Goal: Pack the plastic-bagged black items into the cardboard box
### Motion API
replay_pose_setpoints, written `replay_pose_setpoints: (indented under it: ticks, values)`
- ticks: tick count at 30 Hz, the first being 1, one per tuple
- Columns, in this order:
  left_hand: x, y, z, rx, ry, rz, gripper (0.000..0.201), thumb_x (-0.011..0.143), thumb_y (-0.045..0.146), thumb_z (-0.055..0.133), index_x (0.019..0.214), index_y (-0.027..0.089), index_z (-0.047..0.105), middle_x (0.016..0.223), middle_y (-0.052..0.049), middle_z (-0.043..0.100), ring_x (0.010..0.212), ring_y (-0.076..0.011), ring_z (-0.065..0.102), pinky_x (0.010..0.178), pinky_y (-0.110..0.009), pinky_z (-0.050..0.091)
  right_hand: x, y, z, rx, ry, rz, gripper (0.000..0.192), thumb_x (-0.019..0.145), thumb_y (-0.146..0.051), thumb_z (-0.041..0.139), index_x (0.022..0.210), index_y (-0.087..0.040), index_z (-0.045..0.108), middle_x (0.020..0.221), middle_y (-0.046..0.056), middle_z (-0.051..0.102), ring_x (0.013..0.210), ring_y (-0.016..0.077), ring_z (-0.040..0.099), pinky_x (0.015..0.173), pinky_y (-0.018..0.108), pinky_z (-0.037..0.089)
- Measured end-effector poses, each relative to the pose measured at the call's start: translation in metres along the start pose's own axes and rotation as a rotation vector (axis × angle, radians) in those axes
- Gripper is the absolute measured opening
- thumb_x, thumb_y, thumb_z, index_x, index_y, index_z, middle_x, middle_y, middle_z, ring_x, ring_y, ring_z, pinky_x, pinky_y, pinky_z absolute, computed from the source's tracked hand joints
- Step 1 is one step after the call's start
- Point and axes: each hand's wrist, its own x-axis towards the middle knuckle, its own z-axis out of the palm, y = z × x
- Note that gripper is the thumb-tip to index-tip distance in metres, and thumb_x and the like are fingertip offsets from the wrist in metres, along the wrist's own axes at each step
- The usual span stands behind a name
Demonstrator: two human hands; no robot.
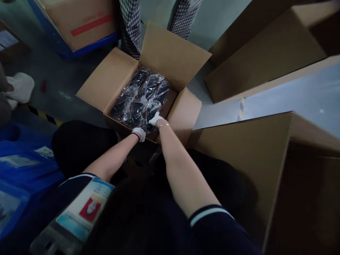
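Fingers of your right hand, in a white glove, lie on the black packages with the thumb held apart; whether they grip or only rest, I cannot tell. Those of your left hand, gloved too, dip past the near rim, mostly hidden, so their hold cannot be told either. The packages sit inside the open box, bunched in loose, shiny clear plastic, with brown cardboard showing beside them on the right. That film looks slippery, so you would do better to press on the solid body beneath than to pinch a loose fold, and to spread the load over both palms. Mind your wrists against the near edge, and keep the raised flaps folded outward, clear of your forearms. Beneath it all runs a smooth grey floor marked with black-and-yellow tape. Beyond the far flap stand someone's checked trouser legs; to your left are blue bins, another person's white shoe and a carton with a red stripe. Large brown cartons crowd your right, so keep that elbow close.
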Motion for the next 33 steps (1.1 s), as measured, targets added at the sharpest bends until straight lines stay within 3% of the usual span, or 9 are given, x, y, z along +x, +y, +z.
replay_pose_setpoints:
  ticks: [3,5,11,15,19,22,25,28,33]
  values:
    - [0.005,-0.001,-0.008,-0.015,-0.041,-0.009,0.057,0.076,0.030,0.080,0.131,0.016,0.073,0.137,-0.019,0.066,0.129,-0.0352,0.059,0.111,-0.042,0.044,-0.002,0.022,0.059,-0.148,-0.016,0.095,0.117,0.072,-0.041,0.087,0.166,-0.013,0.023,0.147,0.032,0.050,0.132,0.0393,0.055,0.102,0.054,0.051]
    - [0.005,-0.001,-0.013,0.004,-0.083,-0.008,0.057,0.077,0.033,0.080,0.131,0.016,0.073,0.137,-0.020,0.066,0.128,-0.0359,0.060,0.111,-0.042,0.045,0.004,0.033,0.075,-0.213,0.039,0.106,0.121,0.078,-0.046,0.082,0.169,-0.022,0.006,0.152,0.028,0.042,0.136,0.0410,0.047,0.103,0.056,0.050]
    - [-0.007,-0.001,-0.034,0.034,-0.179,-0.008,0.057,0.084,0.046,0.072,0.130,0.012,0.074,0.132,-0.023,0.068,0.123,-0.0408,0.064,0.104,-0.046,0.052,0.030,0.047,0.065,-0.079,0.145,0.031,0.108,0.086,-0.045,0.076,0.168,-0.020,0.010,0.143,0.026,0.046,0.130,0.0419,0.050,0.103,0.056,0.049]
    - [-0.021,-0.001,-0.060,-0.041,-0.105,-0.025,0.045,0.097,0.043,0.051,0.125,0.018,0.077,0.131,-0.015,0.070,0.119,-0.0322,0.067,0.103,-0.040,0.053,0.032,0.057,0.052,0.534,0.018,0.029,0.102,0.080,-0.040,0.076,0.164,-0.021,0.023,0.145,0.018,0.054,0.129,0.0310,0.057,0.112,0.048,0.046]
    - [-0.044,-0.005,-0.087,-0.279,0.446,-0.173,0.052,0.103,0.040,0.042,0.143,0.013,0.060,0.145,-0.018,0.060,0.135,-0.0322,0.057,0.116,-0.044,0.042,0.011,0.060,0.046,1.367,-0.282,-0.067,0.064,0.083,-0.049,0.058,0.140,-0.019,0.053,0.132,0.010,0.068,0.121,0.0247,0.064,0.107,0.041,0.052]
    - [-0.063,-0.011,-0.095,-0.812,0.865,-0.200,0.077,0.093,0.041,0.064,0.157,0.009,0.038,0.162,-0.020,0.041,0.152,-0.0283,0.036,0.128,-0.038,0.028,-0.012,0.049,0.034,1.531,-0.379,-0.122,0.058,0.082,-0.060,0.054,0.121,-0.019,0.065,0.122,0.011,0.073,0.123,0.0272,0.064,0.106,0.040,0.053]
    - [-0.077,-0.014,-0.094,-1.484,0.701,-0.152,0.081,0.096,0.050,0.060,0.162,0.017,0.026,0.164,-0.016,0.038,0.149,-0.0302,0.041,0.120,-0.046,0.041,-0.038,0.027,0.010,1.363,-0.398,-0.195,0.078,0.087,-0.073,0.034,0.130,-0.015,0.062,0.125,0.014,0.071,0.128,0.0284,0.061,0.105,0.043,0.054]
    - [-0.087,-0.013,-0.090,-1.933,0.373,0.065,0.067,0.098,0.060,0.053,0.152,0.023,0.045,0.156,-0.012,0.050,0.140,-0.0343,0.052,0.105,-0.049,0.054,-0.063,0.002,-0.010,1.212,-0.460,-0.232,0.099,0.088,-0.080,0.005,0.140,-0.014,0.056,0.126,0.016,0.070,0.124,0.0313,0.064,0.101,0.049,0.056]
    - [-0.111,0.003,-0.085,-2.045,0.440,0.294,0.064,0.071,0.036,0.088,0.130,0.021,0.067,0.134,-0.008,0.068,0.132,-0.0296,0.060,0.109,-0.043,0.054,-0.090,-0.024,-0.022,1.120,-0.337,-0.428,0.071,0.088,-0.072,0.039,0.126,-0.020,0.066,0.123,0.012,0.072,0.127,0.0303,0.061,0.112,0.045,0.050]
